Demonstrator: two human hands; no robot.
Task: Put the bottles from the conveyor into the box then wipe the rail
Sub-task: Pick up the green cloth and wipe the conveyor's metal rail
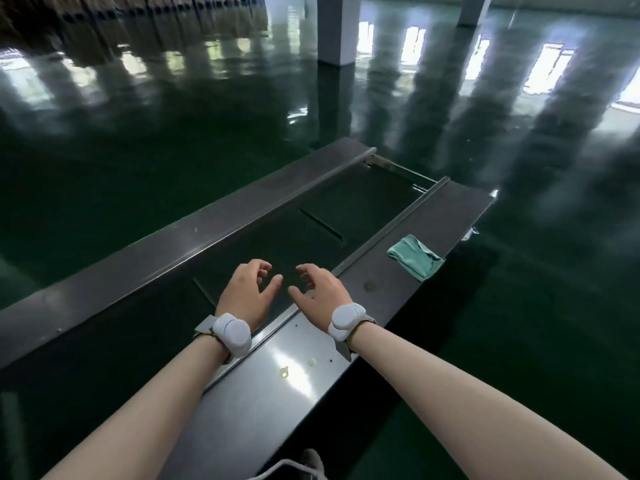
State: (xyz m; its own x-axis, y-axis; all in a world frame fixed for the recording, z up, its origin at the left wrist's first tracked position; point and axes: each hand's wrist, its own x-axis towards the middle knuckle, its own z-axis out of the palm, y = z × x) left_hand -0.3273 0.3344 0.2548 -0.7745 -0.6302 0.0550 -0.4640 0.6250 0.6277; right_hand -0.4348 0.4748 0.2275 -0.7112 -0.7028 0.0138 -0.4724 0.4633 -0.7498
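Observation:
My left hand (247, 292) and my right hand (318, 289) hover side by side over the dark green conveyor belt (311, 237), fingers curled and apart, holding nothing. A folded pale green cloth (414, 257) lies on the near metal rail (433, 216), to the right of my right hand. A second metal rail (207, 226) runs along the far side of the belt. No bottle and no box show in this view.
The conveyor ends at the upper right (408, 174). A glossy green floor (173, 133) surrounds it, with a white pillar (337, 29) behind. Small pale spots (298, 367) mark the near rail. A shoe (313, 460) shows at the bottom edge.

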